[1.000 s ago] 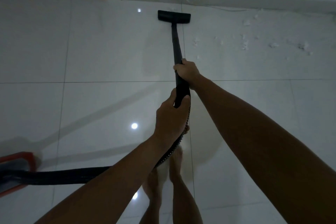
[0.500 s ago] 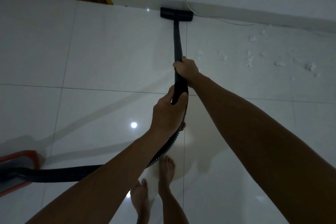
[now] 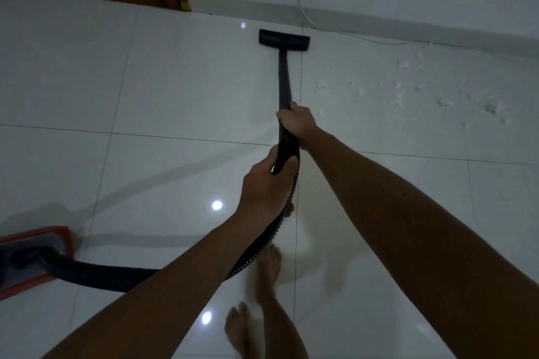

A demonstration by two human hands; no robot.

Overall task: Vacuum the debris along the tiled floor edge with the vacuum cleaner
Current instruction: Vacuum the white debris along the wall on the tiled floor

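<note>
Gripping the black wand (image 3: 283, 81), left hand (image 3: 264, 183) below right hand (image 3: 297, 121), debris (image 3: 398, 97) right.

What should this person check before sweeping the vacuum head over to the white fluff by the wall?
1. Right hand grips the black vacuum wand: ok.
2. Left hand holds the wand's lower end where the black ribbed hose joins: ok.
3. Flat black floor nozzle sits on the glossy white tiles: ok.
4. Nozzle over the white fluffy debris: not ok, the fluff lies to its right.
5. Thin white cable along the wall clear of the path: not ok.
6. Suction running: cannot tell.
</note>
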